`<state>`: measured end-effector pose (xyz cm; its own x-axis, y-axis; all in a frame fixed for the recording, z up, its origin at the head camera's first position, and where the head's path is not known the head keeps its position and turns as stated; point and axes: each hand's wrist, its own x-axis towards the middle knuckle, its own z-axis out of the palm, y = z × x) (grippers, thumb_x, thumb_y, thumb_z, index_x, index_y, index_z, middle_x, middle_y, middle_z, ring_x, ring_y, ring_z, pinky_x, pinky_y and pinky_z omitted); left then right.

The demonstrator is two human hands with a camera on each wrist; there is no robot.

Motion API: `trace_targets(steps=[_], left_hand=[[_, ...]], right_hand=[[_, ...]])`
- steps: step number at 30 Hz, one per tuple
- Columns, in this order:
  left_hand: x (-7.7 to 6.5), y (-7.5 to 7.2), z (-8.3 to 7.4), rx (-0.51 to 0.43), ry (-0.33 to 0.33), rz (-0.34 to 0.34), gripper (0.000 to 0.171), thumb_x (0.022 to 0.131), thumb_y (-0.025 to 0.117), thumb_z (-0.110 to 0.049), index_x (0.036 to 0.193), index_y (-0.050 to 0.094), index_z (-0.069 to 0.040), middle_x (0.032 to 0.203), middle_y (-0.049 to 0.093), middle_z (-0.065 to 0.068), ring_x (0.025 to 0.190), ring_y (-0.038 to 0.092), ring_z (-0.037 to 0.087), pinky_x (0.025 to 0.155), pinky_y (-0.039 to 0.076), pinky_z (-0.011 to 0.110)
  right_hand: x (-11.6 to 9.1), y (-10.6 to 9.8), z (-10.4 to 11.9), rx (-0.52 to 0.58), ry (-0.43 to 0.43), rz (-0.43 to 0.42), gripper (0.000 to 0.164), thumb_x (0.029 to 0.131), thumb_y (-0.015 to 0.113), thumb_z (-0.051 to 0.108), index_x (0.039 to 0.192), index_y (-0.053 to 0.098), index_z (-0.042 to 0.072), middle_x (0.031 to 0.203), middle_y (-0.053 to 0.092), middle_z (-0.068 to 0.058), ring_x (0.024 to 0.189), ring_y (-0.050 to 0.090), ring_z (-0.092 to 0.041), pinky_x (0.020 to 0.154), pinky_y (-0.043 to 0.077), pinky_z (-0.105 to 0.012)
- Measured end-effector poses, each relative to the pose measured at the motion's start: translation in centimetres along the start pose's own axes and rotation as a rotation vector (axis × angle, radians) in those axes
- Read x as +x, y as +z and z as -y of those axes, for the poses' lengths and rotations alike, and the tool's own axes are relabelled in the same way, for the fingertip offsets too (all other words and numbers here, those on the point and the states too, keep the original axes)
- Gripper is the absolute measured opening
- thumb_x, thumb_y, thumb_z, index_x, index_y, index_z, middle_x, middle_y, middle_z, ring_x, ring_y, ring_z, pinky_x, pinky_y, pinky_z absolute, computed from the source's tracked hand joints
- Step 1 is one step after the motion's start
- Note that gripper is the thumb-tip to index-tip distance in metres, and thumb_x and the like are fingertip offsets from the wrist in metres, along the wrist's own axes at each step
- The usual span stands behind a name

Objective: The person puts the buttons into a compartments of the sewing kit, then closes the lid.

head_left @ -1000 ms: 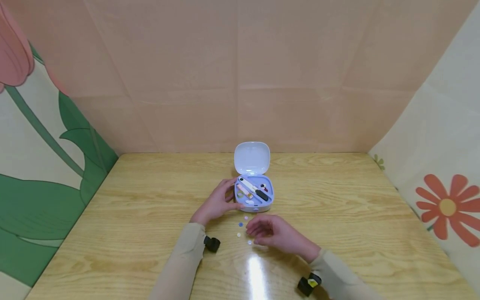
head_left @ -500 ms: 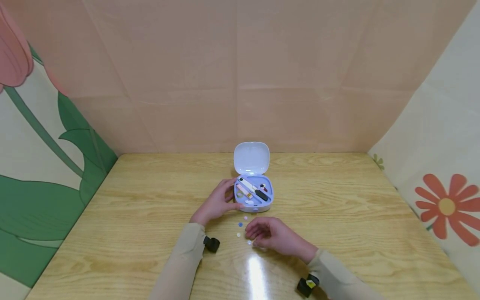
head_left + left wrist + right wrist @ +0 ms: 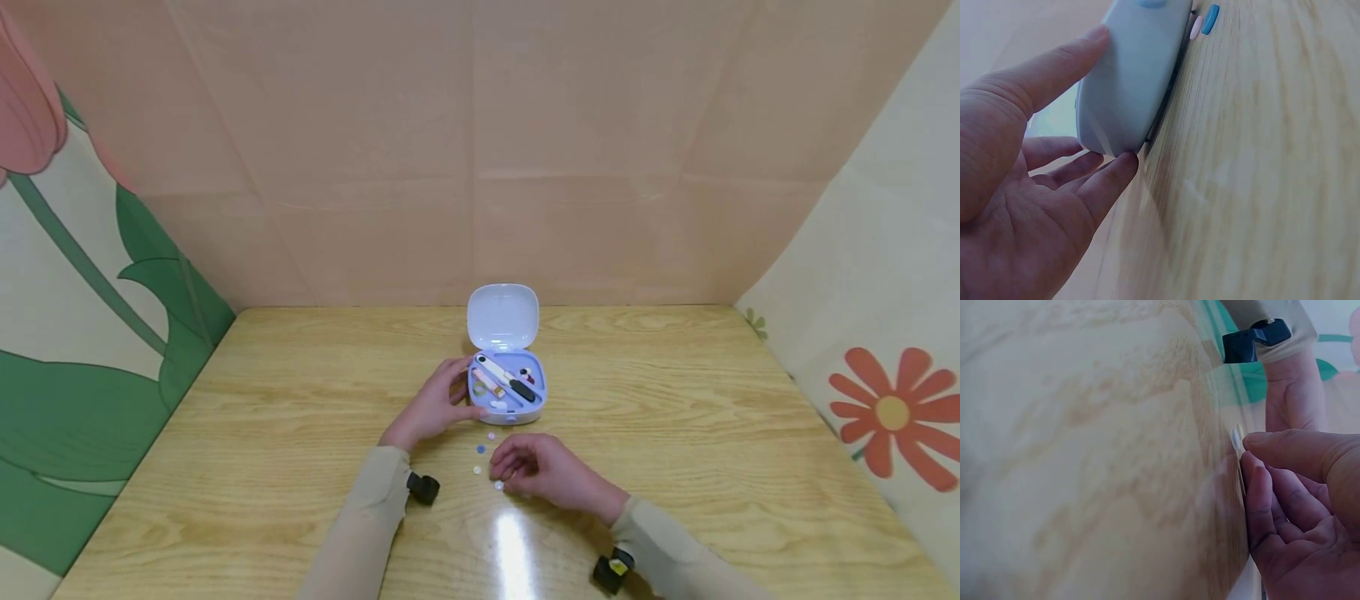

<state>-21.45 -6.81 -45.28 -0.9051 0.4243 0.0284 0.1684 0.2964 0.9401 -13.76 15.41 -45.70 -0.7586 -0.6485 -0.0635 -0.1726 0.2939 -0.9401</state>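
Note:
A lilac-blue box (image 3: 543, 403) stands on the wooden table with its lid (image 3: 503, 315) raised. My left hand (image 3: 435, 407) grips the box's left side, thumb (image 3: 1072, 65) on the front wall and fingers round the corner. Small round buttons lie in front of the box: a pink button (image 3: 491, 436), a blue button (image 3: 481, 449), a cream button (image 3: 477, 470) and a white button (image 3: 498, 485). My right hand (image 3: 551, 473) is low over the table, fingers loosely bent. Its thumb tip and forefinger are right at the white button (image 3: 1235, 439), which lies on the wood.
Inside the box lie a white tool with a black handle (image 3: 522, 389), a pink and yellow strip (image 3: 489, 383) and several small pieces. A plain backdrop (image 3: 480, 167) rises behind the table's far edge, with flowered cloths at both sides.
My right hand has come slightly down and left, its fingertips drawing closer to the white button. The left hand, the box and the buttons have stayed in place.

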Motion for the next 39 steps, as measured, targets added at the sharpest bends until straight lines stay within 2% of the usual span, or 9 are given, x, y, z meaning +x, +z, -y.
trace_targets(steps=[8,16,27,33,37,39], left_hand=[[0.1,0.0,0.0,-0.016,0.028,0.002,0.087,0.076,0.080,-0.007,0.148,0.031,-0.005,0.142,0.035,0.011,0.134,0.035,0.028,0.108,0.037,0.031],[-0.3,-0.1,-1.3,-0.059,0.033,0.024,0.086,0.077,0.076,0.003,0.147,0.026,0.004,0.143,0.031,0.021,0.136,0.030,0.036,0.111,0.033,0.044],[0.0,0.0,0.1,-0.018,0.024,-0.005,0.087,0.076,0.080,-0.010,0.148,0.031,-0.006,0.140,0.037,0.008,0.133,0.036,0.025,0.107,0.038,0.028],[0.0,0.0,0.2,-0.016,0.017,0.002,0.087,0.077,0.080,-0.011,0.149,0.030,-0.006,0.140,0.037,0.007,0.134,0.036,0.025,0.107,0.038,0.029],[0.0,0.1,0.0,-0.044,0.039,0.012,0.086,0.077,0.079,-0.008,0.148,0.031,-0.004,0.140,0.036,0.011,0.133,0.036,0.027,0.108,0.037,0.031],[0.1,0.1,0.2,-0.056,0.057,0.016,0.086,0.077,0.079,-0.007,0.148,0.031,-0.003,0.140,0.035,0.013,0.133,0.035,0.028,0.109,0.037,0.033]], right_hand=[[0.2,0.1,0.1,-0.040,0.019,-0.004,0.029,0.080,0.071,-0.006,0.106,0.063,0.004,0.096,0.069,-0.005,0.089,0.064,-0.020,0.078,0.057,-0.028],[0.1,0.2,0.4,-0.067,0.011,-0.008,0.029,0.079,0.071,-0.007,0.105,0.063,0.004,0.095,0.069,-0.005,0.087,0.064,-0.020,0.077,0.057,-0.028],[0.1,0.5,0.5,-0.116,-0.030,-0.020,0.026,0.079,0.073,-0.005,0.101,0.064,0.004,0.091,0.068,-0.005,0.081,0.063,-0.018,0.069,0.057,-0.025],[0.0,0.7,0.7,-0.117,-0.027,-0.029,0.025,0.078,0.073,-0.006,0.100,0.064,0.004,0.089,0.068,-0.004,0.080,0.063,-0.019,0.069,0.057,-0.025],[0.0,0.7,0.6,-0.130,-0.026,-0.037,0.025,0.078,0.073,-0.006,0.099,0.065,0.005,0.088,0.067,-0.003,0.080,0.062,-0.017,0.069,0.056,-0.025],[-0.1,0.8,1.0,-0.135,-0.029,-0.040,0.024,0.078,0.072,-0.008,0.099,0.064,0.003,0.088,0.067,-0.006,0.080,0.063,-0.021,0.071,0.057,-0.026]])
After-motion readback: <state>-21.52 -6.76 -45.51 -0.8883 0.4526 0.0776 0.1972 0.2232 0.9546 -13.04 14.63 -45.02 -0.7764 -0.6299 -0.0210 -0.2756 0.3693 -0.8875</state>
